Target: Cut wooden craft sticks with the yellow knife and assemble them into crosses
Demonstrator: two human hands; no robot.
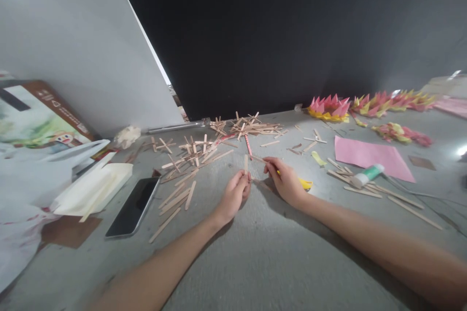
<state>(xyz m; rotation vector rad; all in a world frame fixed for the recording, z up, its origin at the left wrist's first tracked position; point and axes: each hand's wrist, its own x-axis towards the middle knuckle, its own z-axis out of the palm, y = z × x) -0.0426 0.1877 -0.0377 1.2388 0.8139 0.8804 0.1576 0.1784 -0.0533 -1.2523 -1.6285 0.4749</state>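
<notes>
My left hand (235,195) is closed on a wooden craft stick (245,165), which stands up from between thumb and fingers. To its right, my right hand (284,181) pinches a second craft stick (258,159) that points left toward the first one. A yellow object (305,184) lies partly hidden beneath my right hand; its kind is unclear. Beyond both hands, a heap of loose craft sticks (255,126) spreads over the grey surface (251,262). A red-and-white strip (248,146) lies just past the held sticks.
On the left are a phone (133,206), a white foam tray (120,175) and a plastic bag (32,175). Pink paper (372,155), a glue stick (368,175) and folded pink-and-yellow paper pieces (330,108) lie on the right. A dark panel (292,34) stands behind.
</notes>
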